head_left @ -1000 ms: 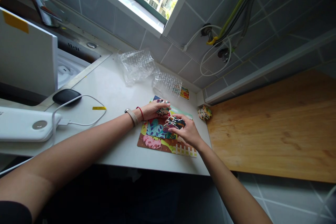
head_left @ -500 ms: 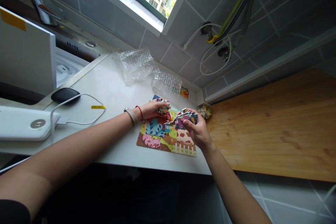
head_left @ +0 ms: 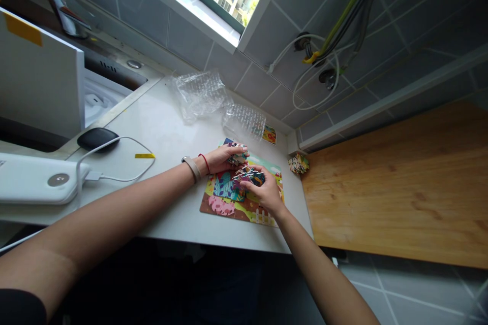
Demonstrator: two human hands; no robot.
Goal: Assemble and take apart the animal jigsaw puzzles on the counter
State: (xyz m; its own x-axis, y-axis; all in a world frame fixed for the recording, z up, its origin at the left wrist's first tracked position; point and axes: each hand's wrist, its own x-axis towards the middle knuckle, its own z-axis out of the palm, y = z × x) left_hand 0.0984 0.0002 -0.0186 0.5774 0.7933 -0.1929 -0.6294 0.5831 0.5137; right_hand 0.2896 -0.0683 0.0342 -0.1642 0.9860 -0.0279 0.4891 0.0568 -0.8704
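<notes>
Several jigsaw puzzle pieces (head_left: 238,158) are gripped in my left hand (head_left: 221,157), its fingers bent around them. Close beside it, my right hand (head_left: 269,192) pinches another bunch of colourful puzzle pieces (head_left: 251,176) between thumb and fingers. Both hands hover over a farm-scene puzzle board (head_left: 217,208) with a pink pig and a white fence, lying on the white counter. On the board a blue patterned section (head_left: 224,185) shows partly beneath my hands. How many pieces each hand holds is hidden.
A stack of puzzle pieces (head_left: 299,163) stands by the wooden board (head_left: 396,188) at right. Crumpled clear bubble wrap (head_left: 202,95) and a small picture card (head_left: 269,134) lie behind. To the left are a white power bank (head_left: 34,179), its cable, a black mouse (head_left: 98,139) and a sink.
My right hand has moved left with its puzzle pieces, nearer my left hand. The left hand stays almost where it was, still holding its pieces.
</notes>
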